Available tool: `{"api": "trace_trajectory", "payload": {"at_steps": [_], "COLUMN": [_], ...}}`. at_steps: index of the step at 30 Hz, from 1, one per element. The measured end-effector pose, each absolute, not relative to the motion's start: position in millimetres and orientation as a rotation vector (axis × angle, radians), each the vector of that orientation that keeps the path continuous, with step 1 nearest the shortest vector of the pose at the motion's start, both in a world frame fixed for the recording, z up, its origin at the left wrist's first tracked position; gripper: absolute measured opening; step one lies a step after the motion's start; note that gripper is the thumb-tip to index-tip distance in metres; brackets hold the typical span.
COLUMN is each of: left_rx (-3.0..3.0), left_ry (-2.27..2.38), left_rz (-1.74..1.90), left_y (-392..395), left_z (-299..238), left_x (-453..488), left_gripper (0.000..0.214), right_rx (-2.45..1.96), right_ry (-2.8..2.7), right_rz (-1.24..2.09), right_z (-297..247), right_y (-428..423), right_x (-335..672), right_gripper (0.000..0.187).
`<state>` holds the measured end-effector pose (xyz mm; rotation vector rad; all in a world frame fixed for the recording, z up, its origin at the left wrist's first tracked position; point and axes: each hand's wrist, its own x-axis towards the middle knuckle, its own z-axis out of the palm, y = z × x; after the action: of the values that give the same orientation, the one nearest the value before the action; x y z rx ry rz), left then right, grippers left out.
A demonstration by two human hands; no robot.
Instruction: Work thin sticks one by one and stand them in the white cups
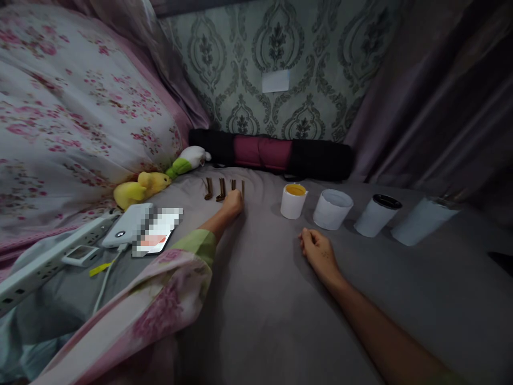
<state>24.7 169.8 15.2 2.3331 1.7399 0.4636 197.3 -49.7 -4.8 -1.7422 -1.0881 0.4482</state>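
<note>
My left hand (233,203) is closed at the row of thin dark-brown objects at the back of the grey sheet. Two of these, a left brown object (208,189) and a second brown object (220,190), stand beside it with bent, dark lower ends. More slim brown pieces (242,187) rise just behind my knuckles; what my fingers grip is hidden. My right hand (318,251) rests on the sheet with fingers curled in and nothing visible in them. Nearest to it are a white-wrapped cup with a yellow inside (292,206) and a wider white cup (332,211).
Further right stand a white cylinder with a black rim (372,219) and a tall pale cylinder (420,222). A black and maroon roll (262,152) lies along the wall. At left are plush toys (150,184), a power bank (124,227), a phone (158,235) and a power strip (52,262).
</note>
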Motion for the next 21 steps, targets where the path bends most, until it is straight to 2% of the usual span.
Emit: {"api": "trace_trajectory", "payload": {"at_steps": [21], "left_rx": [2.208], "left_ry": [1.693], "left_rz": [0.565], "left_y": [166.8], "left_z": [21.2], "left_x": [25.4], "left_gripper": [0.021], "right_rx": [-1.722], "right_ry": [-1.090], "right_rz": [0.448], "right_z": [-7.6], "right_y": [-49.1], "right_x": [198.7], "right_gripper": [0.041]}}
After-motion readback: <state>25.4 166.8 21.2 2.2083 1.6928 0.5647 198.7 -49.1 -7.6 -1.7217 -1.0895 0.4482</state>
